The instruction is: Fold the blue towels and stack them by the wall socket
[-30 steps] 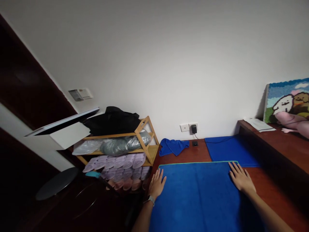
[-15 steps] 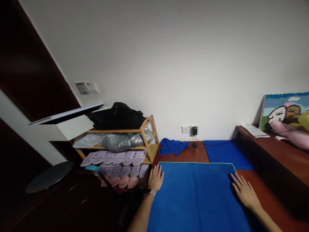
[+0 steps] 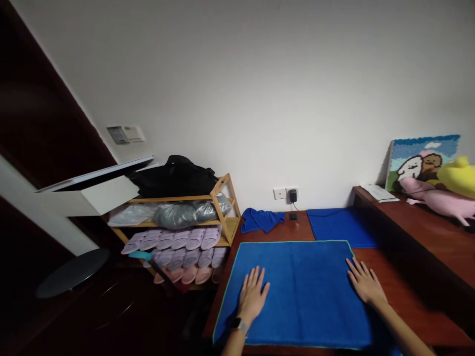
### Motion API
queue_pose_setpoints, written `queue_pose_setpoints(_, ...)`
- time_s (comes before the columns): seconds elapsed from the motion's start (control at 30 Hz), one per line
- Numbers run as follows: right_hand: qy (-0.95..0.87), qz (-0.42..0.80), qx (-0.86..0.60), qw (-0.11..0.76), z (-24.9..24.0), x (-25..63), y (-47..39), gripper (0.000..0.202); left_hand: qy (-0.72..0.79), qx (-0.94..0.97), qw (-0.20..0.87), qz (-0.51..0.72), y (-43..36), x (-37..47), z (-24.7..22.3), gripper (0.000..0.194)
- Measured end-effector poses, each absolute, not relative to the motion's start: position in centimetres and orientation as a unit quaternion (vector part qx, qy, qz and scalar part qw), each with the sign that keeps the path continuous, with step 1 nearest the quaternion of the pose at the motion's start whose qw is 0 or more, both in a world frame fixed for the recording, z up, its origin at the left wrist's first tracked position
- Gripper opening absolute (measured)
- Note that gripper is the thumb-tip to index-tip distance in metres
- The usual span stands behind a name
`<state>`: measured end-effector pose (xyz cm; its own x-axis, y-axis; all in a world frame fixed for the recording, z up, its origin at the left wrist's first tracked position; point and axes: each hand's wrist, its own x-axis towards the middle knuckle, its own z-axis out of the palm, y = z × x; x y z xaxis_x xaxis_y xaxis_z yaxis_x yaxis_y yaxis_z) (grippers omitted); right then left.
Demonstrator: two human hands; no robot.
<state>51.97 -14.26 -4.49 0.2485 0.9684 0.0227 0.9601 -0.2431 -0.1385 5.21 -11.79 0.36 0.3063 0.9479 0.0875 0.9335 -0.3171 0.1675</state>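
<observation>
Blue cloth (image 3: 315, 291), one: spread on table (image 3: 404, 282), largely flat; faint crease (image 3: 295, 282) unsmoothed. Left hand (image 3: 253, 297): palm down on it, fingers extended. Right hand (image 3: 366, 285): well apart, fingers splayed at right edge, contact uncertain.

Room, domestic in character; private home or shared lodging, cannot tell; wooden shoe rack (image 3: 232, 226) holding rows of lilac slippers (image 3: 180, 239) and pink slippers (image 3: 190, 274), plastic-wrapped bundles (image 3: 176, 215) on upper tier, black bag (image 3: 174, 179) on top; plain white wall (image 3: 252, 99) with socket plates (image 3: 279, 194) and black plug adapter (image 3: 293, 196); reddish-brown wooden desk (image 3: 393, 272), raised ledge (image 3: 415, 222) at right bearing pink plush toy (image 3: 436, 198), yellow plush toy (image 3: 460, 178) and fleecy picture (image 3: 410, 165) of cartoon animals, leaning on wall; dark round seat (image 3: 72, 273) at left
</observation>
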Motion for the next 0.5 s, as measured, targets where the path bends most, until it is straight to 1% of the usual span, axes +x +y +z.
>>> queue_pose_setpoints(0.17,-0.616,0.03,-0.786,0.046,-4.5,52.0,-14.1,0.069,0.662,0.746,-0.007,0.068,-13.4,-4.7,-0.1,0.063)
queue_pose_setpoints(0.27,-0.615,0.031,-0.787,0.039,-4.1,51.9,-13.8,0.067,0.678,0.733,-0.014,0.057,-15.1,-7.7,-0.3,0.062)
queue_pose_setpoints(0.37,-0.606,0.039,-0.794,0.034,-3.6,51.6,-13.9,0.067,0.646,0.756,-0.044,0.098,-17.3,-6.7,0.3,0.058)
queue_pose_setpoints(0.5,-0.608,0.025,-0.791,0.065,-3.6,51.2,-15.2,0.07,0.524,0.835,-0.08,0.146,-20.6,-0.3,2.0,0.058)
